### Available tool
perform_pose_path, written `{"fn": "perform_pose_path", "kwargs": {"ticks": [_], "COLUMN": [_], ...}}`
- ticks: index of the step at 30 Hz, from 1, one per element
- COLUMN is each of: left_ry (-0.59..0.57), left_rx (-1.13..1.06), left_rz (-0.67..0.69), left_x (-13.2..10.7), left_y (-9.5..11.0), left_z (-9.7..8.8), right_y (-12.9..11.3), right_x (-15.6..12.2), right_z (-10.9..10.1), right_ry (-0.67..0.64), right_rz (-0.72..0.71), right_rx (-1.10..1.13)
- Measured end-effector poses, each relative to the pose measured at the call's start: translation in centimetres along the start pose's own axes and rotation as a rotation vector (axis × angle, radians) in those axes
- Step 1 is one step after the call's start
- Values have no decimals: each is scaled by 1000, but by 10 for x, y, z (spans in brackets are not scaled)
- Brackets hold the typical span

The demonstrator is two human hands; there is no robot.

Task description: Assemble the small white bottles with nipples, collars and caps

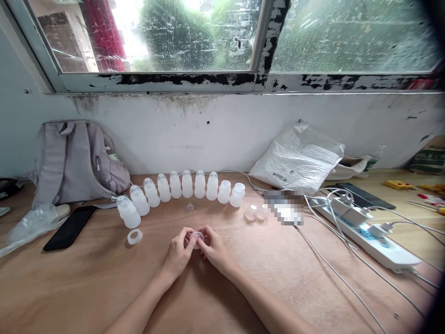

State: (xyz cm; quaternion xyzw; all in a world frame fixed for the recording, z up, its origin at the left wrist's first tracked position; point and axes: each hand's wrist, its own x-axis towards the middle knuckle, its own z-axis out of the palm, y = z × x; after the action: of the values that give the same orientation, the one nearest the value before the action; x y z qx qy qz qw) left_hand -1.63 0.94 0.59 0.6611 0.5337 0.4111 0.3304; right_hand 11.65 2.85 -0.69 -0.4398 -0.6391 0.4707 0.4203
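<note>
Gripping a pale ring between two hands

From where I stand, a person's bare forearms reach in from the bottom of the frame over a wooden table [86,287]. At the centre, the left hand [179,249] and right hand [216,249] meet, thumbs and fingers closed together on a small translucent ring [198,234]. The ring sits between the fingertips, thumbs on its near face; being round, it shows no long axis, and its exact tilt is hard to tell.

Just beyond the fingers, slightly left, a clear teat-shaped piece [189,207] touches neither hand. It seems to stand upright, tip up, with the left hand's fingertips nearer. Behind it, ten frosted bottles [187,186] curve across mid-frame. A loose white ring [130,239] lies at centre left.
</note>
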Motion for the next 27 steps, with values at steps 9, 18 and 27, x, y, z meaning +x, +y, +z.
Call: {"fn": "perform_pose_path", "kwargs": {"ticks": [9, 18, 27], "left_ry": [-94, -170, -152], "left_rx": [-46, -100, -54], "left_rz": [95, 169, 181], "left_x": [-6, -11, -13], "left_y": [1, 0, 0], "left_z": [-2, -3, -1], "right_y": [-7, -4, -9], "right_x": [1, 0, -1], "right_z": [-7, -10, -7], "right_ry": [36, 46, 57], "right_rz": [-22, -42, -32], "right_rx": [-68, -93, -108]}}
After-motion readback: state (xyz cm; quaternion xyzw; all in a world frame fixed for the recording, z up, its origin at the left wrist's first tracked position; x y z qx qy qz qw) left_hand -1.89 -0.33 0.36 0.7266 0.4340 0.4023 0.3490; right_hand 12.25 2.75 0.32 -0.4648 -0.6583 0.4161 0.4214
